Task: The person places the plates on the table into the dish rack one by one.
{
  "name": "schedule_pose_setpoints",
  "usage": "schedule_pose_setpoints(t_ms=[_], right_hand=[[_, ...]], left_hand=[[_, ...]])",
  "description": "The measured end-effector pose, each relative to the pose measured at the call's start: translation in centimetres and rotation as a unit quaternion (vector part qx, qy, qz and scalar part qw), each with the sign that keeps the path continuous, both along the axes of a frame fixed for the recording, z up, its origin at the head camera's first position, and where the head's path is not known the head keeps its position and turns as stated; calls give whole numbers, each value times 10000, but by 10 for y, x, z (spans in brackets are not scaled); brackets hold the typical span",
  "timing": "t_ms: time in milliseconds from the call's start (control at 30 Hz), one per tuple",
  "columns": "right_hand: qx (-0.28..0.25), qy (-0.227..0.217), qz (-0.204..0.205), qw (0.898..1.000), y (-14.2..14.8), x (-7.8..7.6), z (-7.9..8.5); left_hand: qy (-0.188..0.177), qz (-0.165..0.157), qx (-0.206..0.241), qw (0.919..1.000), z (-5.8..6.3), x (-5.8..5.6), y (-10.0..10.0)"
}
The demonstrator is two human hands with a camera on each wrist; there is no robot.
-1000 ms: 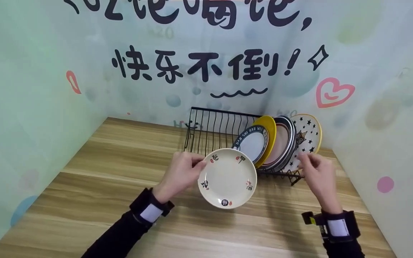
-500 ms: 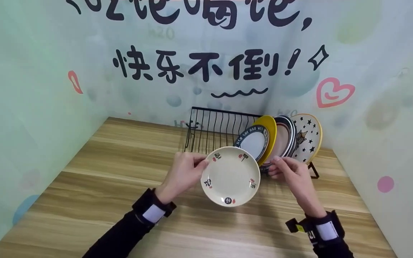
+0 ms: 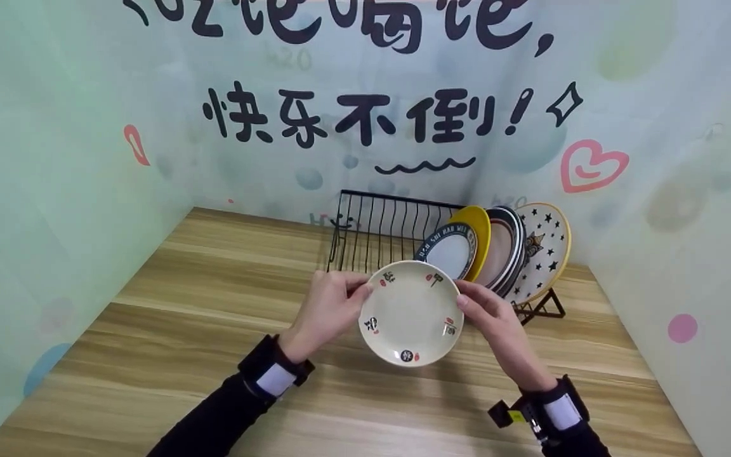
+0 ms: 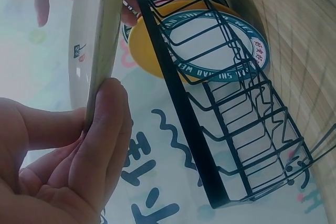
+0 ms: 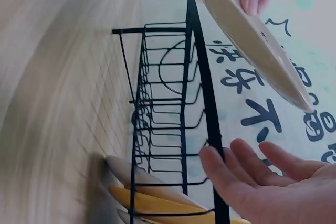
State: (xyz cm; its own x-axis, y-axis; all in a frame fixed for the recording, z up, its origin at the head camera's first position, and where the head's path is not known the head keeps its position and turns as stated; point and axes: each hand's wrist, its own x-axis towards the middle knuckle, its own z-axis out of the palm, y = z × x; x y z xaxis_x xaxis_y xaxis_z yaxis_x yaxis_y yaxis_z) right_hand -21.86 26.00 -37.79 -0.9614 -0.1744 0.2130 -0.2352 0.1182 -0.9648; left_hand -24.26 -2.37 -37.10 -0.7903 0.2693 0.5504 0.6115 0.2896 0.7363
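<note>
My left hand (image 3: pixel 330 311) pinches the left rim of a small cream plate (image 3: pixel 411 317) with printed characters round its edge. The plate is tilted up, in front of a black wire dish rack (image 3: pixel 378 222). My right hand (image 3: pixel 495 324) is at the plate's right rim, thumb on the front side and fingers on the back. In the right wrist view its fingers (image 5: pixel 252 166) are spread and a gap shows between them and the plate (image 5: pixel 257 40). The left wrist view has the plate's edge between my left thumb and fingers (image 4: pixel 107 114).
At the rack's right end stand a blue-rimmed white plate (image 3: pixel 448 251), a yellow plate (image 3: pixel 481 235), several dark-rimmed plates (image 3: pixel 518 244) and a star-patterned plate (image 3: pixel 546 247). Bare slots show on the rack's left. Printed cloth walls (image 3: pixel 264 190) enclose the wooden table (image 3: pixel 181 304).
My right hand has moved left from beside the star-patterned plate to the cream plate's right rim. The cream plate has shifted slightly right, still in my left hand.
</note>
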Motion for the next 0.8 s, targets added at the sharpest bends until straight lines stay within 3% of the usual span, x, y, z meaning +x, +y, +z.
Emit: schedule_pose_setpoints(t_ms=[300,800], right_hand=[[-427,74,4,9991,-6,1,-5],[-308,-110,-37,9995,-8,3,-8]], left_hand=[[232,-12,-16,9997,-3,0,3],[156,30,-16,9999,-5,2,5]])
